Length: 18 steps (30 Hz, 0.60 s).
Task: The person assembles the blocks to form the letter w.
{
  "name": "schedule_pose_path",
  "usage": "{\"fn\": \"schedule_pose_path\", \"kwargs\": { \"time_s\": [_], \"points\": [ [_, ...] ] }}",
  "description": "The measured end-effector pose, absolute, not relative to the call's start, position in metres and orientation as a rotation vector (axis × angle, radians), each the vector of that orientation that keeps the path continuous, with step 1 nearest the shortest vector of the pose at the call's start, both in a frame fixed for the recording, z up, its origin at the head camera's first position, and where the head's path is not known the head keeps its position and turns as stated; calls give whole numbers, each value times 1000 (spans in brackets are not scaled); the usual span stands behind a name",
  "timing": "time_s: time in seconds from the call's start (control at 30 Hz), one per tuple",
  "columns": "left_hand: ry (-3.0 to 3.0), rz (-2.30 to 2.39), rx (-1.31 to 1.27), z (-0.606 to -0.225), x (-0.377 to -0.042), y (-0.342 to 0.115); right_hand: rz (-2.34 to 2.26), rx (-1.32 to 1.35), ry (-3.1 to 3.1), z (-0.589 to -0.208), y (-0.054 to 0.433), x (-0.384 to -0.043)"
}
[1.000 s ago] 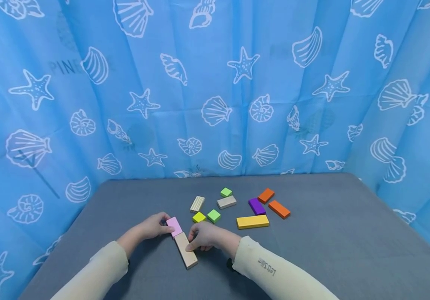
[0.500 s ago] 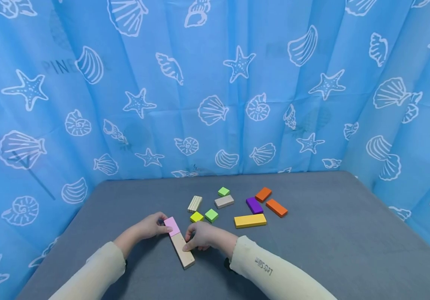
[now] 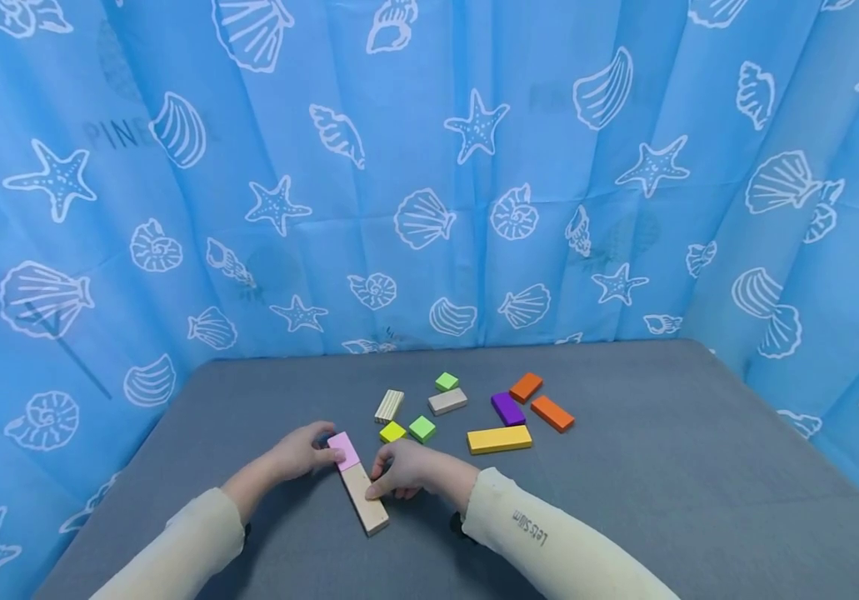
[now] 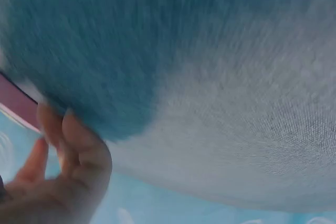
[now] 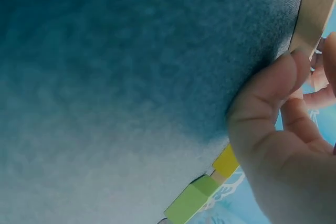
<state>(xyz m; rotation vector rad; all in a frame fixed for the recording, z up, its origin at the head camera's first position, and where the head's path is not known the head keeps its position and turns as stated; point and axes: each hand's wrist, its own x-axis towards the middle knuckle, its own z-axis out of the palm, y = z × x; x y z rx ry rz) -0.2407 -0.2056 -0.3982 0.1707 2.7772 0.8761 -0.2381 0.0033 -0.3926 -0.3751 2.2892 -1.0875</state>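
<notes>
A pink block [image 3: 343,451] lies end to end with a longer plain wooden block [image 3: 365,498], forming one slanting row on the grey cloth. My left hand [image 3: 302,451] holds the pink block, thumb on its top and fingers at its far left side. In the left wrist view the curled fingers of the left hand [image 4: 71,166] meet the pink block's edge [image 4: 18,103]. My right hand [image 3: 412,471] grips the wooden block from the right, its thumb on the block. The right wrist view has the thumb against the wooden block [image 5: 314,11]; some fingertips are hidden.
Beyond the hands lie a yellow block [image 3: 392,432], two green blocks [image 3: 422,429], a striped block [image 3: 389,406] and a greyish wooden block [image 3: 447,402]. Farther right are a long orange-yellow block [image 3: 500,440], a purple block [image 3: 507,409] and two orange blocks [image 3: 552,413]. A blue curtain [image 3: 429,167] stands behind.
The head view has shifted slightly. The pink and wooden blocks, which were slightly offset at their joint a second ago, now line up more evenly. Both hands keep their holds.
</notes>
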Motion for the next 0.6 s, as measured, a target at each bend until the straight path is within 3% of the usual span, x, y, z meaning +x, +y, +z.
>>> {"fn": "schedule_pose_path", "kwargs": {
  "time_s": [0.3,0.6],
  "points": [
    [2999,455,152,-396,-220,-184,-1137,-376,2226,-392,10,-243],
    [3025,419,154,-402,-216,-181,-1238,-326,2261,-389,26,-257]
  ]
}}
